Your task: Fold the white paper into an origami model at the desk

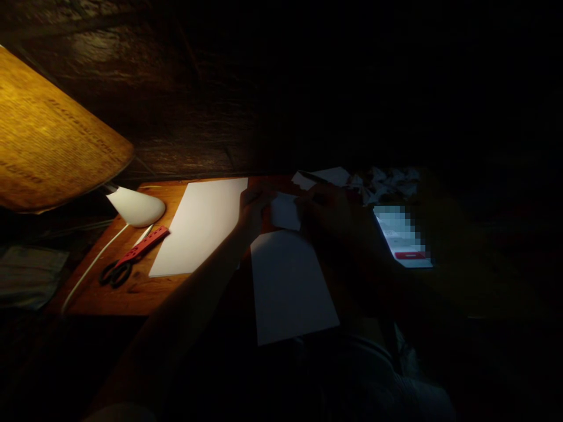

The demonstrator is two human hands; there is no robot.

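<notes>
Two hands meet over a wooden table (132,293) in a very dark room. The left hand (251,208) is lit from the left side; its fingers are closed on the left edge of a small piece of paper (285,212), thumb and fingertips pinching it. The right hand (328,212) lies in deep shadow at the piece's right edge and appears to touch it; how far its fingers are closed cannot be made out. The small piece of paper is held between both hands, just above the near sheet (290,287), which overhangs the table's front edge.

A larger white sheet (200,231) lies flat, left of the hands. Further left sit scissors (116,271) with dark handles, their blades under a red strip with holes (147,245). A white lamp (135,206) stands near the table's far left corner, its cord (92,266) trailing toward the front. Right of the hands, a lit phone (402,237) lies face up. Crumpled paper (387,181) rests behind it.
</notes>
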